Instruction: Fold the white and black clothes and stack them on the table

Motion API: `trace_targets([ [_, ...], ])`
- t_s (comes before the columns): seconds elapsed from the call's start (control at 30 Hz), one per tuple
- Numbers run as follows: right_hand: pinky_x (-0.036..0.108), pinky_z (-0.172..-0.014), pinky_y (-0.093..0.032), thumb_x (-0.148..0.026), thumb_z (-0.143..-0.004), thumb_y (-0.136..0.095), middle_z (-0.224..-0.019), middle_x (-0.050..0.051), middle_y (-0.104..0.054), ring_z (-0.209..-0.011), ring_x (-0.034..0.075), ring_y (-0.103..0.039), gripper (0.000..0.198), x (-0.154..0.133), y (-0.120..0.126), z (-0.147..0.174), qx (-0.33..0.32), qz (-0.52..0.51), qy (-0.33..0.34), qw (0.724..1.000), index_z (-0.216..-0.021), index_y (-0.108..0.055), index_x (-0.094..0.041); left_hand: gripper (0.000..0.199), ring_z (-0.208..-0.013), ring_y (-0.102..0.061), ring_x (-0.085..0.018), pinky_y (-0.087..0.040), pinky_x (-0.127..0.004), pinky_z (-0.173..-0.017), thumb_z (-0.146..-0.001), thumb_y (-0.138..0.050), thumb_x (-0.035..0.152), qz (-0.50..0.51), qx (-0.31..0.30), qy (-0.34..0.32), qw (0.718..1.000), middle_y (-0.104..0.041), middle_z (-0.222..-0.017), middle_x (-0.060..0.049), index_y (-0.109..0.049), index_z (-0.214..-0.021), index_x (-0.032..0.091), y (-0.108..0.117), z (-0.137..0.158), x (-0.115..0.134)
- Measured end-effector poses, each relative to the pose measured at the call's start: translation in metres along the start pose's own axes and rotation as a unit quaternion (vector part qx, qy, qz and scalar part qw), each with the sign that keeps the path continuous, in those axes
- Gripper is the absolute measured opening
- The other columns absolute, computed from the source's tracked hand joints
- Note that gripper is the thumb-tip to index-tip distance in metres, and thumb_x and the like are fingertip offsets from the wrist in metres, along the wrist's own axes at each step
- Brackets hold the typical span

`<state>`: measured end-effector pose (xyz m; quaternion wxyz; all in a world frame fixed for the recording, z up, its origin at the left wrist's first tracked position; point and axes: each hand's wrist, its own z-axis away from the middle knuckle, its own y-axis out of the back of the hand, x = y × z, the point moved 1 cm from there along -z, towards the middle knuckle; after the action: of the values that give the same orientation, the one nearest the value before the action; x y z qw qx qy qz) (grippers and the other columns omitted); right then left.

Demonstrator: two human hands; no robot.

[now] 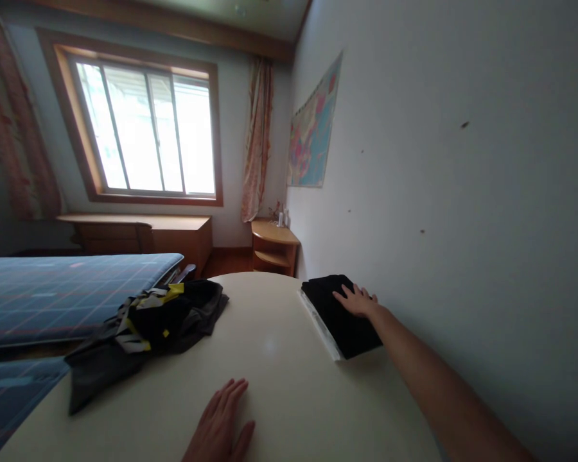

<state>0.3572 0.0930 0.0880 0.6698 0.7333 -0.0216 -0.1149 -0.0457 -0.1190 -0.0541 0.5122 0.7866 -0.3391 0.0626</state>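
My right hand (359,300) lies with fingers spread on top of a folded black cloth (344,321) at the right side of the table. Beneath the cloth shows the edge of something white (322,327); its kind cannot be made out. Near the front of the white round table (274,378), my left hand (219,420) is stretched out, thumb apart, holding nothing. To its left lies a crumpled black and grey garment (164,321) with yellow and white patches, partly hanging over the table's edge.
A bed (77,289) with a blue checked cover stands close at the left. The wall (438,160) runs along the right side. Further back are a wooden desk (183,224), a corner shelf (274,234), a window (149,128) and a wall map (313,128).
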Motion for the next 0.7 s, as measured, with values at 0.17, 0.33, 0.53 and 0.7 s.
trace_targets([
  [0.17, 0.06, -0.115, -0.011, -0.061, -0.097, -0.02, -0.161, 0.013, -0.02, -0.147, 0.038, -0.015, 0.069, -0.026, -0.007, 0.035, -0.001, 0.026, 0.005, 1.0, -0.154, -0.029, -0.024, 0.049, -0.131, -0.051, -0.028, -0.044, -0.046, -0.109, -0.089, -0.051, 0.038, -0.003, -0.017, 0.018, 1.0, -0.06, -0.137, -0.009, -0.054, -0.136, 0.022, 0.004, 0.0, 0.011],
  [0.33, 0.056, -0.116, -0.011, -0.06, -0.098, -0.023, -0.16, 0.013, -0.026, -0.147, 0.035, -0.018, 0.066, -0.072, -0.017, 0.092, 0.021, -0.004, 0.101, 0.995, -0.152, -0.032, -0.024, 0.051, -0.137, -0.044, -0.028, -0.035, -0.049, -0.115, -0.089, -0.05, 0.035, 0.008, -0.053, 0.061, 0.997, -0.055, -0.141, -0.011, -0.051, -0.137, 0.018, 0.015, -0.004, 0.029],
  [0.53, 0.055, -0.117, -0.008, -0.061, -0.097, -0.025, -0.161, 0.013, -0.021, -0.149, 0.033, -0.012, 0.068, -0.141, -0.036, 0.178, -0.07, -0.04, 0.19, 0.978, -0.152, -0.032, -0.021, 0.052, -0.136, -0.044, -0.03, -0.032, -0.051, -0.115, -0.089, -0.05, 0.035, 0.034, -0.057, 0.076, 0.995, -0.054, -0.14, -0.016, -0.05, -0.136, 0.013, 0.025, -0.009, 0.037],
  [0.7, 0.061, -0.112, -0.019, -0.06, -0.095, -0.034, -0.158, 0.016, -0.03, -0.144, 0.038, -0.025, 0.066, -0.168, -0.046, 0.223, -0.151, -0.046, 0.212, 0.964, -0.148, -0.041, -0.021, 0.047, -0.13, -0.049, -0.026, -0.036, -0.049, -0.112, -0.09, -0.051, 0.031, 0.077, -0.002, 0.069, 0.995, -0.056, -0.136, -0.015, -0.049, -0.134, 0.015, 0.029, -0.01, 0.035],
])
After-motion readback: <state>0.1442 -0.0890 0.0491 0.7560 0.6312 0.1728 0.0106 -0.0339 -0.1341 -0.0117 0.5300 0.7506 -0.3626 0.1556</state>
